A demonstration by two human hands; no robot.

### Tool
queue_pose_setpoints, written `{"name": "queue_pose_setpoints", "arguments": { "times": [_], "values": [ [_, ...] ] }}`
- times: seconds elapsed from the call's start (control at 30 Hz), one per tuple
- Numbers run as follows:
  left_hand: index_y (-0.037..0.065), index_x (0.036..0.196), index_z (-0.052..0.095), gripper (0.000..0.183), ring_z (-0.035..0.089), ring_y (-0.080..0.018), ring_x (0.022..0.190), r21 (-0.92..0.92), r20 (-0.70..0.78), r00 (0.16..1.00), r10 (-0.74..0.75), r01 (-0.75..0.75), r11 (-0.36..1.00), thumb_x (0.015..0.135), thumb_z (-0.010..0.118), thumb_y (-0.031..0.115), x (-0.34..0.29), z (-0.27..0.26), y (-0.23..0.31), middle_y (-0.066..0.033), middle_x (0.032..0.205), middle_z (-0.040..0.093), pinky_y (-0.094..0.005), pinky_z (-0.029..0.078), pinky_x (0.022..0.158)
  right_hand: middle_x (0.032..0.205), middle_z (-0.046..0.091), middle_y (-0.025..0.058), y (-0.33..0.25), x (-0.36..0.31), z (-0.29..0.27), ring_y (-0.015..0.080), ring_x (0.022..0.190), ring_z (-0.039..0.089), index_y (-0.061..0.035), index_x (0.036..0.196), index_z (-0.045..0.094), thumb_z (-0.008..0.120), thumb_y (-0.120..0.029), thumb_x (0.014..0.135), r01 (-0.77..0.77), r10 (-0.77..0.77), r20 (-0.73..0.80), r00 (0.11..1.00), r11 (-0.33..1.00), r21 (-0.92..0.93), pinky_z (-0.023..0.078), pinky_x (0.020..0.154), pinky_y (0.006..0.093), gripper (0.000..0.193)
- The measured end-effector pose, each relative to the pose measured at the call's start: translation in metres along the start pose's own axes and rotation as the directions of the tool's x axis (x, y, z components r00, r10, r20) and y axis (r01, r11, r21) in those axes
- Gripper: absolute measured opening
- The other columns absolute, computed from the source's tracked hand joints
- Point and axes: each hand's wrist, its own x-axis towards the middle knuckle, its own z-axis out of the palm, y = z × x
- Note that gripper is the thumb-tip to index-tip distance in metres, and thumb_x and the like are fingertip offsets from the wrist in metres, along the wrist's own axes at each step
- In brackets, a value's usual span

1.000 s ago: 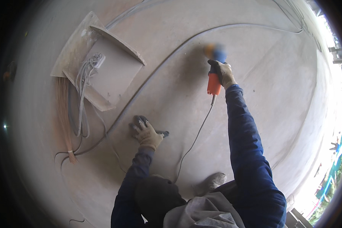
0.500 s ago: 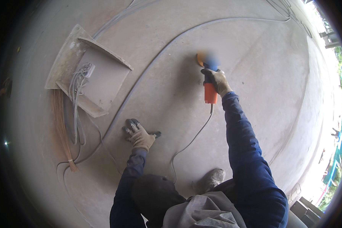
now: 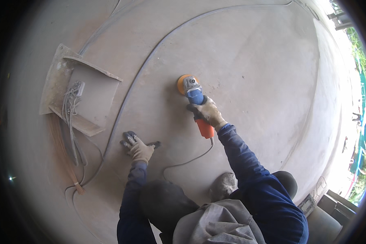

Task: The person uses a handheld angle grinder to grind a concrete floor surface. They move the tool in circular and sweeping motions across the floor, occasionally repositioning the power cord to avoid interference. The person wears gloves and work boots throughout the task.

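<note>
My gloved right hand (image 3: 209, 112) is wrapped round the body of an angle grinder (image 3: 196, 96), blue toward the head and orange toward the rear. The grinder's yellow-orange disc (image 3: 182, 84) is down at the dusty grey floor (image 3: 264, 81); whether it touches cannot be made out. A thin power cord (image 3: 187, 163) trails from its rear end back toward my legs. To the left, my gloved left hand (image 3: 140, 149) rests on the floor with its fingers spread, holding nothing.
At the left a dusty metal bracket-like piece (image 3: 97, 97) carries a power strip (image 3: 79, 88) with tangled cords. Beside it lies a bundle of thin brown rods (image 3: 65, 150). A long grey cable (image 3: 140, 77) curves across the floor. My shoe (image 3: 223, 186) is close below the grinder.
My right hand has brought the grinder nearer and to the left, and it now tilts leftward. Its head, blurred before, shows sharply. The whole view has shifted slightly; my left hand stays spread on the floor.
</note>
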Motion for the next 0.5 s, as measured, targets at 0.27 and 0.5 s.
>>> {"name": "queue_pose_setpoints", "arguments": {
  "times": [0.27,0.5],
  "values": [
    [0.005,0.175,0.011,0.131,-0.002,-0.0544,0.166,-0.001,-0.048,0.999,0.013,-0.013,1.000,0.082,0.087,0.059,0.003,0.000,0.005,-0.0238,0.182,0.008,-0.0754,0.025,0.125,0.081,0.070,0.0116,0.034,0.016,-0.089,0.0228,0.062,0.071,0.0057,0.109,0.066,0.086,-0.024,0.087,0.047,0.064,-0.280,0.958,0.928,0.370,0.062,0.058,0.0370,0.042],
    [0.006,0.175,0.014,0.129,-0.001,-0.0541,0.166,-0.044,-0.101,0.994,0.046,-0.051,0.998,0.082,0.087,0.058,0.008,0.012,-0.013,-0.0234,0.183,0.007,-0.0755,0.027,0.124,0.084,0.070,0.0074,0.042,-0.044,-0.017,0.0197,0.061,0.070,0.0025,0.116,0.064,0.090,-0.023,0.084,-0.062,0.065,-0.073,0.995,0.997,0.036,0.063,0.058,0.0366,0.049]
  ]
}}
